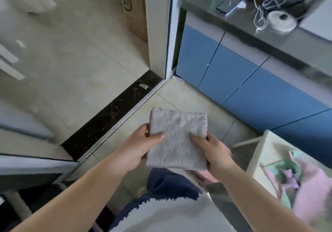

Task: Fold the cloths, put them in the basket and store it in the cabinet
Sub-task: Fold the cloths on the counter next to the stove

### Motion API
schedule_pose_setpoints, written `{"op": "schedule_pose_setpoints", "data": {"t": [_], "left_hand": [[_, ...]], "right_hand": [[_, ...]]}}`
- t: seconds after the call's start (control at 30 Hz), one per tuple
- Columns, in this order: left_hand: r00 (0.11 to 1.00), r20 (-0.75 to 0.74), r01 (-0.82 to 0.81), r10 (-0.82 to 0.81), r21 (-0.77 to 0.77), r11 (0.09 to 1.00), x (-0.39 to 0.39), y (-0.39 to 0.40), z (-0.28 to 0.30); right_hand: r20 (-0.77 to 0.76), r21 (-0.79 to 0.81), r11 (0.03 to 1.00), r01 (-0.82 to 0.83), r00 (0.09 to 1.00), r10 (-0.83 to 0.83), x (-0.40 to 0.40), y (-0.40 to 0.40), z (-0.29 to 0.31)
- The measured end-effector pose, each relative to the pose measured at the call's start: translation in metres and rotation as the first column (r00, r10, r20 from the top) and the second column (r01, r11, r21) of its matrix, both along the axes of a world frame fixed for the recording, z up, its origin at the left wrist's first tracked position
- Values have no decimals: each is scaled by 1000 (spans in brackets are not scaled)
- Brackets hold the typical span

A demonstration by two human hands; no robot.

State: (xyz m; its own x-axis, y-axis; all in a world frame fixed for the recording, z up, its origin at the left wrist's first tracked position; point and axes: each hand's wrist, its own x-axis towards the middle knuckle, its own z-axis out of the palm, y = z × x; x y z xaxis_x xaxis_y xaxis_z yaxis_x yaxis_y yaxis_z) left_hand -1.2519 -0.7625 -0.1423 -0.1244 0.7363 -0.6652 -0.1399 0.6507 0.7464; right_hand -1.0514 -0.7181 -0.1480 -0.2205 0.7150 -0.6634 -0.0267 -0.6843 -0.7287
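Two bare forearms come up from the bottom edge, and between them one folded grey cloth (177, 140), held level over the floor tiles (181, 93) in front of the person's lap. The left hand (138, 145) pinches the cloth's left edge, thumb on top, fingers tucked under and out of sight. The right hand (215, 151) grips the right edge the same way, thumb lying on the textured top. The cloth reads as a neat square; how many layers are in it is impossible to tell.

Low right, one pale basket (258, 152), cut off by the frame, with pink and green cloths (305, 183) heaped inside, too smeared to count. A sliver of pink shows under the right hand as well.

Further out, a dark threshold strip (111, 113) runs diagonally. Beyond on the right, the blue cabinet (237, 77), four door panels visible, all closed. On its counter (280, 39), one spool of white string (282, 19) with loose loops, one dark flat object, and one green thing, blurred.
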Motion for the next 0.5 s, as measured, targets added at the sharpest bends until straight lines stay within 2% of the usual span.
{"op": "schedule_pose_setpoints", "data": {"t": [0.17,0.5], "left_hand": [[993,38,113,-113,0,994,-9,82,-5],[923,-51,382,-380,31,924,4,283,-3]], "right_hand": [[-21,-20,988,152,988,-152,-11,51,-11],[72,51,944,327,941,-330,-1,205,-18]]}}
